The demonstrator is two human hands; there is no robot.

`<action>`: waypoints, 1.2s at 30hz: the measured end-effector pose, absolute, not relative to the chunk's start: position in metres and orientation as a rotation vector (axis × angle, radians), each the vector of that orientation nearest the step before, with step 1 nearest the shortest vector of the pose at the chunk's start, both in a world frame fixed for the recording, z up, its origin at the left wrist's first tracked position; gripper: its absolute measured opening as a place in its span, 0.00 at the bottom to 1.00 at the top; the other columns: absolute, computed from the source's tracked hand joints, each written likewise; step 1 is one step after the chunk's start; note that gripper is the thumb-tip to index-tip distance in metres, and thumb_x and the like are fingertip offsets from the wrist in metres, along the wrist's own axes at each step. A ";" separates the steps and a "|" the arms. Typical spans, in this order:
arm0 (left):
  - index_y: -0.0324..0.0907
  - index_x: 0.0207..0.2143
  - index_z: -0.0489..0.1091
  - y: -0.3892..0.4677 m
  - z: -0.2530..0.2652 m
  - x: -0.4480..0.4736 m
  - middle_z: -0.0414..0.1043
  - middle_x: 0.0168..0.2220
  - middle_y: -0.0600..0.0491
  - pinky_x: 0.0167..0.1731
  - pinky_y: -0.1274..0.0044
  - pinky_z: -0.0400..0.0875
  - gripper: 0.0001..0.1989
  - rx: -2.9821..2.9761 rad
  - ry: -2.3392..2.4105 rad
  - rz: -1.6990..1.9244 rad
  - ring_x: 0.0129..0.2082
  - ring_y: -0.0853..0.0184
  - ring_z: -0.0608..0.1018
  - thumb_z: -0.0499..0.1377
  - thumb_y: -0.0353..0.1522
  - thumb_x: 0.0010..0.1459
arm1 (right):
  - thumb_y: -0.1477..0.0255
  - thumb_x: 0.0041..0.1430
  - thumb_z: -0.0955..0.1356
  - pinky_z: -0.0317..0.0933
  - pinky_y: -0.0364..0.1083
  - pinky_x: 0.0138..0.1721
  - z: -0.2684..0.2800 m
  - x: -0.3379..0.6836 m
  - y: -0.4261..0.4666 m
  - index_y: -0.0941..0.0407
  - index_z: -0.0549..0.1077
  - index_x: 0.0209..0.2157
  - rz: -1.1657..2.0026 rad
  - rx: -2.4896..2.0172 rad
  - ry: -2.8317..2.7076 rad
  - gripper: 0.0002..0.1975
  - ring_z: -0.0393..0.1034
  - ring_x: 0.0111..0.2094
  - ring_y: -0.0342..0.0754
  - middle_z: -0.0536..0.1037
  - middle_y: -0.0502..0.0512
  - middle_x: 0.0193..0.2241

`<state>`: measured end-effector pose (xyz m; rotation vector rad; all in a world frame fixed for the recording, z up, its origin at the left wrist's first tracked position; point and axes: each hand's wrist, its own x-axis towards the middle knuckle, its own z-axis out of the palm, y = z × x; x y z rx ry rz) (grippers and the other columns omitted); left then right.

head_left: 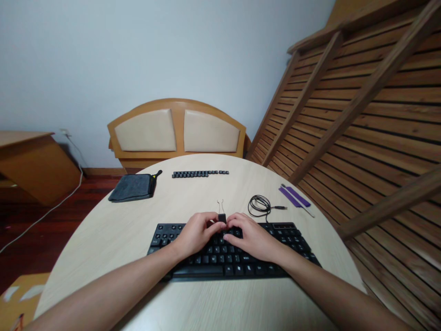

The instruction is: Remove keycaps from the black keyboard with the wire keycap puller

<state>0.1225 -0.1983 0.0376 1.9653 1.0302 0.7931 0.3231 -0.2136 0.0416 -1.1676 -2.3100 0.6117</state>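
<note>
A black keyboard lies across the near part of the table, with several keys gone from its left top rows. Above its middle, my left hand is closed on a keycap puller, a black handle whose two thin wires point away from me. Close beside it, my right hand has its fingers curled in, the fingertips at the lower end of the handle. Whether something small sits between those fingertips is hidden. Loose black keycaps stand in rows farther back on the table.
The round pale table carries a dark zipped pouch at the left. A coiled black USB cable lies behind the keyboard. At the right are purple strips and a thin metal tool. Wooden slats lean along the right side.
</note>
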 end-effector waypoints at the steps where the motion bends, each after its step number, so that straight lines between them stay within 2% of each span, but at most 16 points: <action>1: 0.38 0.29 0.72 -0.198 0.037 0.123 0.72 0.24 0.56 0.25 0.80 0.59 0.12 1.950 1.023 0.796 0.25 0.70 0.69 0.56 0.36 0.61 | 0.67 0.58 0.69 0.59 0.47 0.49 0.042 0.323 -0.212 0.55 0.73 0.34 0.631 -1.165 -2.309 0.06 0.67 0.45 0.49 0.75 0.53 0.39; 11: 0.38 0.27 0.71 -0.194 0.036 0.123 0.73 0.25 0.55 0.28 0.79 0.63 0.13 1.821 0.967 0.841 0.26 0.69 0.71 0.56 0.37 0.60 | 0.69 0.59 0.69 0.59 0.45 0.48 0.049 0.318 -0.206 0.56 0.73 0.31 0.829 -1.156 -2.250 0.05 0.69 0.43 0.47 0.75 0.52 0.37; 16: 0.38 0.26 0.69 -0.189 0.033 0.123 0.73 0.24 0.54 0.28 0.78 0.65 0.14 1.638 0.957 0.886 0.24 0.69 0.71 0.57 0.39 0.59 | 0.69 0.60 0.68 0.60 0.46 0.47 0.046 0.318 -0.208 0.55 0.74 0.34 0.854 -1.202 -2.147 0.05 0.70 0.42 0.47 0.77 0.52 0.37; 25: 0.38 0.27 0.70 -0.190 0.034 0.122 0.73 0.24 0.55 0.29 0.78 0.66 0.14 1.628 0.969 0.928 0.26 0.68 0.73 0.58 0.40 0.58 | 0.73 0.54 0.72 0.62 0.45 0.46 0.041 0.314 -0.215 0.54 0.69 0.40 0.860 -1.125 -2.000 0.12 0.71 0.42 0.46 0.76 0.50 0.38; 29: 0.38 0.27 0.70 -0.192 0.036 0.121 0.74 0.25 0.54 0.30 0.78 0.67 0.13 1.631 0.958 0.943 0.26 0.68 0.74 0.58 0.39 0.59 | 0.73 0.54 0.72 0.62 0.45 0.45 0.042 0.313 -0.217 0.53 0.68 0.39 0.778 -1.100 -1.998 0.12 0.70 0.41 0.46 0.75 0.49 0.37; 33: 0.38 0.28 0.70 -0.193 0.036 0.121 0.74 0.25 0.53 0.30 0.77 0.67 0.13 1.637 0.948 0.940 0.27 0.68 0.74 0.58 0.39 0.59 | 0.70 0.57 0.71 0.61 0.46 0.45 0.044 0.313 -0.219 0.53 0.72 0.36 0.642 -1.089 -2.108 0.05 0.71 0.40 0.47 0.77 0.49 0.36; 36: 0.38 0.28 0.70 -0.193 0.035 0.121 0.72 0.24 0.54 0.28 0.78 0.65 0.13 1.645 0.959 0.937 0.25 0.68 0.72 0.58 0.39 0.58 | 0.70 0.58 0.70 0.61 0.47 0.46 0.043 0.313 -0.218 0.52 0.76 0.37 0.573 -1.061 -2.161 0.04 0.71 0.41 0.47 0.79 0.50 0.36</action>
